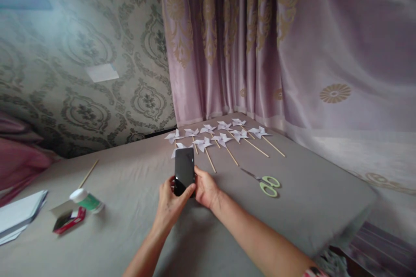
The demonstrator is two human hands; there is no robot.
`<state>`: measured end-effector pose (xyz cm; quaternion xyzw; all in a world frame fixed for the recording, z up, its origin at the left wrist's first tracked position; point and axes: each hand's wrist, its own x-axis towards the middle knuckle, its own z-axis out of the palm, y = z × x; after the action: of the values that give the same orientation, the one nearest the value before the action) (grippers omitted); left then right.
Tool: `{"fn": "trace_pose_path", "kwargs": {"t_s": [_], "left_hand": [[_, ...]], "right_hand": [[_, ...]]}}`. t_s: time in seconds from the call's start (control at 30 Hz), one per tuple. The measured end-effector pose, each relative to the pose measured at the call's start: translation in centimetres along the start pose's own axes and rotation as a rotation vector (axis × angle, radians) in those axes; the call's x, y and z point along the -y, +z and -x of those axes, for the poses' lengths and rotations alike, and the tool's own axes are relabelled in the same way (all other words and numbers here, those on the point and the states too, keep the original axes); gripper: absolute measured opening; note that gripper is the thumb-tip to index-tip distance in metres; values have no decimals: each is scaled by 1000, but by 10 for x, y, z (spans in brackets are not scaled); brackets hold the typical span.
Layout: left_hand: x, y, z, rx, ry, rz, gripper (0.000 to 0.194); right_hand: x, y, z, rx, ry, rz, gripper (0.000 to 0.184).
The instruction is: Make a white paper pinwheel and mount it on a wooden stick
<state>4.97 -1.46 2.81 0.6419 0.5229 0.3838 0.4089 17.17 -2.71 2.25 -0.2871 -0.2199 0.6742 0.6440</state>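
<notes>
A black phone (184, 169) with a dark screen stands upright in front of me, held from both sides. My left hand (169, 202) grips its lower left edge, thumb across the bottom of the screen. My right hand (205, 188) is closed on its lower right edge. Beyond the phone, several white paper pinwheels (222, 139) on thin wooden sticks lie in rows on the grey cloth-covered table (139, 233).
Green-handled scissors (265, 184) lie to the right of my hands. At the left are a glue bottle (87, 201) on its side, a small red box (66, 219), a lone wooden stick (88, 173) and white paper sheets (19, 214). Pink curtains hang behind the table.
</notes>
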Motion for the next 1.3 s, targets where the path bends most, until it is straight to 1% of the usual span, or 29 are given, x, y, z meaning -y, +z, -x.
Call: {"fn": "trace_pose_path", "kwargs": {"t_s": [0.03, 0.07, 0.1, 0.17, 0.2, 0.23, 0.3, 0.47, 0.67, 0.77, 0.9, 1.03, 1.17, 1.3], "left_hand": [[-1, 0, 1, 34, -38, 107, 82], [-3, -1, 1, 92, -85, 241, 75], [-4, -2, 1, 160, -129, 379, 69], [-3, -3, -2, 272, -228, 635, 62], [-1, -4, -4, 305, -288, 719, 59], [1, -4, -6, 311, -334, 778, 56], [8, -3, -9, 322, -372, 851, 49], [19, 0, -10, 353, -369, 987, 39], [21, 0, -8, 341, -393, 1063, 38], [22, 0, -8, 322, -392, 1082, 36], [24, 0, -7, 288, -385, 1092, 32], [25, -1, -9, 246, -354, 1104, 34], [26, -3, -13, 215, -329, 1104, 32], [29, -5, -17, 176, -304, 1116, 26]], "right_hand": [[2, -3, 3, -31, 49, -72, 46], [4, -6, 7, -31, 99, -121, 44], [6, -8, 10, -35, 120, -154, 41], [6, -11, 14, -43, 92, -194, 37], [6, -11, 15, -39, 93, -194, 35], [4, -11, 15, -41, 92, -191, 32], [0, -10, 14, -43, 98, -175, 28], [-6, -11, 11, -35, 96, -139, 27], [-6, -17, 10, -37, 29, -139, 20], [-7, -14, 11, -21, -9, -70, 20], [-10, -11, 14, -5, -76, 103, 27], [-13, -16, 18, -7, -168, 325, 38], [-14, -22, 23, -3, -163, 560, 58], [-18, -22, 25, 72, -172, 738, 71]]}}
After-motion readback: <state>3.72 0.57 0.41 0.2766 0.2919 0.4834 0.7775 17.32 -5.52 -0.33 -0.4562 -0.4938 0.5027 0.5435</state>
